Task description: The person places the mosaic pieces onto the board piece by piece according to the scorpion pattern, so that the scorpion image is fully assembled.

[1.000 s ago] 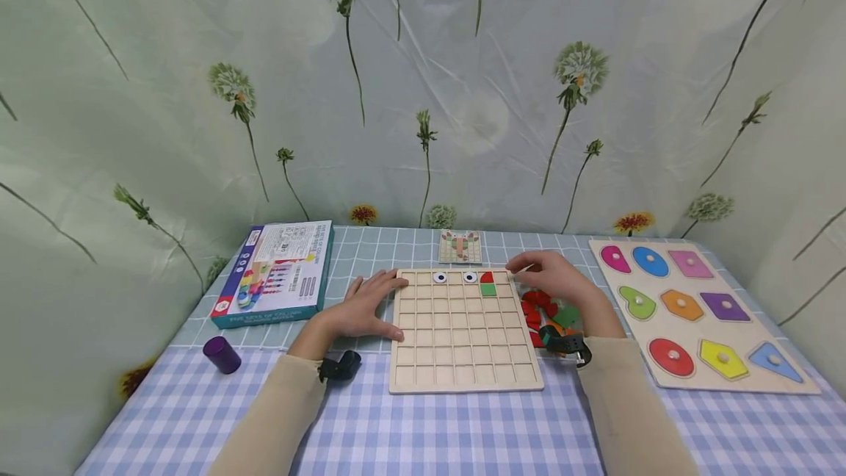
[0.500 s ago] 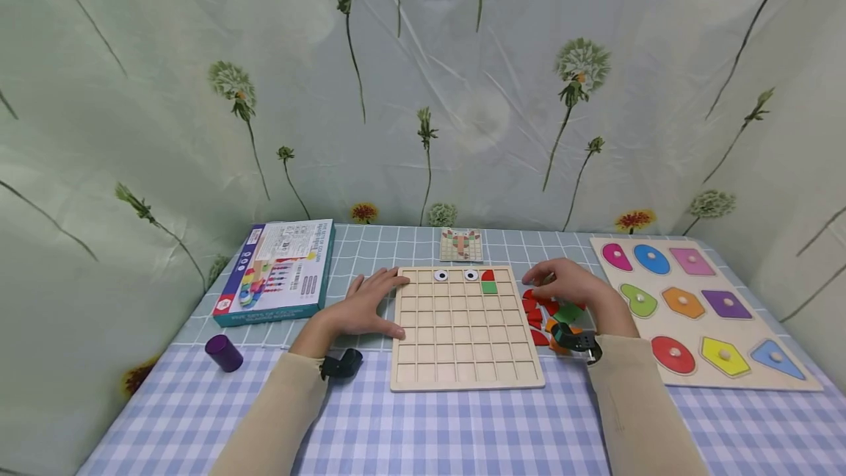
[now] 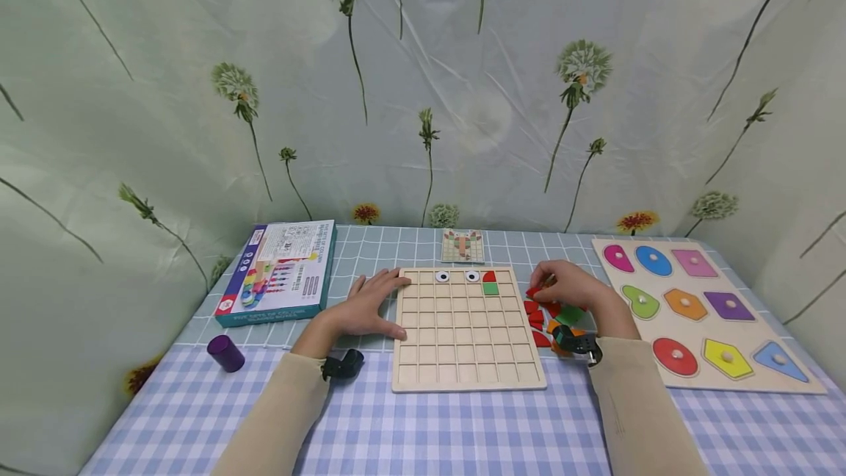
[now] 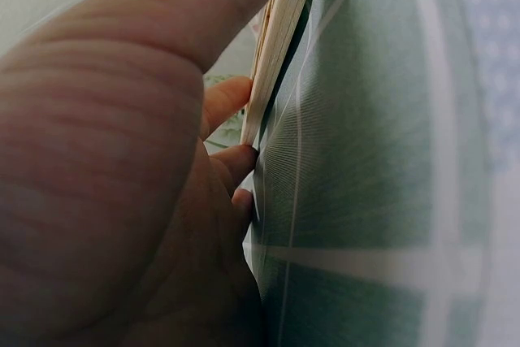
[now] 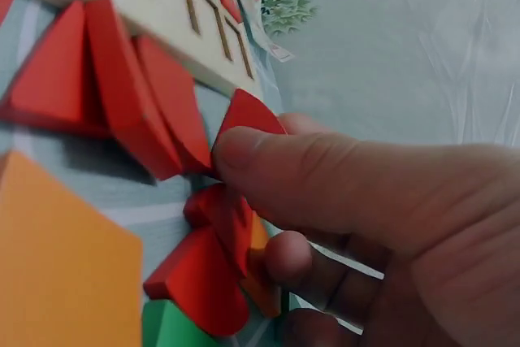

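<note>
A wooden grid board (image 3: 456, 355) lies in the middle of the table in the head view. Two eye tiles (image 3: 442, 277), a red quarter-round block (image 3: 489, 276) and a green square block (image 3: 490, 289) sit in its top row area. My left hand (image 3: 360, 312) rests at the board's left edge, fingers spread, thumb and fingertips at the rim. Right of the board, my right hand (image 3: 573, 291) pinches a red curved block (image 5: 248, 111) between thumb and fingers. Beneath it lie loose red blocks (image 5: 207, 282), an orange block (image 5: 65, 258) and a green block (image 5: 175, 327).
A small pattern card (image 3: 463, 246) lies behind the board. To the left are a flat game box (image 3: 280, 270) and a purple cylinder (image 3: 225, 353). A shape-knob puzzle board (image 3: 667, 336) lies at the right, close to my right forearm.
My right hand has moved from the board's top right corner rightward to the loose blocks and now pinches a red one. My left hand stays at the board's edge.
</note>
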Demonstrator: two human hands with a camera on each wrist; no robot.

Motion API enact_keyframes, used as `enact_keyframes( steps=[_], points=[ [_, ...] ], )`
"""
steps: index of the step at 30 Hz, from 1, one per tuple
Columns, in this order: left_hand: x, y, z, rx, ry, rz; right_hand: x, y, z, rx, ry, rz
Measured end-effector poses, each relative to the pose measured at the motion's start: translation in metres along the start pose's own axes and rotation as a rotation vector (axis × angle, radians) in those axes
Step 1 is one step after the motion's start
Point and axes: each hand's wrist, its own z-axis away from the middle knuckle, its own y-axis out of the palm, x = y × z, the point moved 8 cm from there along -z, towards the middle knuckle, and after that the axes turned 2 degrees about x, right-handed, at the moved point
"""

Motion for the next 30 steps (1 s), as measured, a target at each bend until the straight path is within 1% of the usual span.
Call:
enact_keyframes(
  steps=[6,12,17,24,26,30],
  points=[
    [0.000,-0.001,0.001,-0.004,-0.002,-0.007,0.003,-0.005,-0.002,-0.049,-0.027,0.015],
    [0.000,-0.001,0.001,-0.003,-0.004,-0.006,0.006,-0.004,-0.005,-0.052,-0.018,0.048],
    [0.001,-0.001,0.001,-0.003,0.000,-0.007,0.011,-0.003,-0.008,-0.076,-0.023,0.046],
    [0.000,-0.001,0.000,0.000,0.000,-0.003,0.014,-0.002,-0.008,-0.104,-0.035,-0.021],
    [0.001,-0.001,0.000,-0.001,-0.002,-0.007,0.015,0.000,-0.008,-0.097,-0.051,-0.035],
    [0.001,0.000,-0.001,0.002,-0.002,-0.013,0.016,0.003,-0.009,-0.073,-0.057,-0.067]
  ],
)
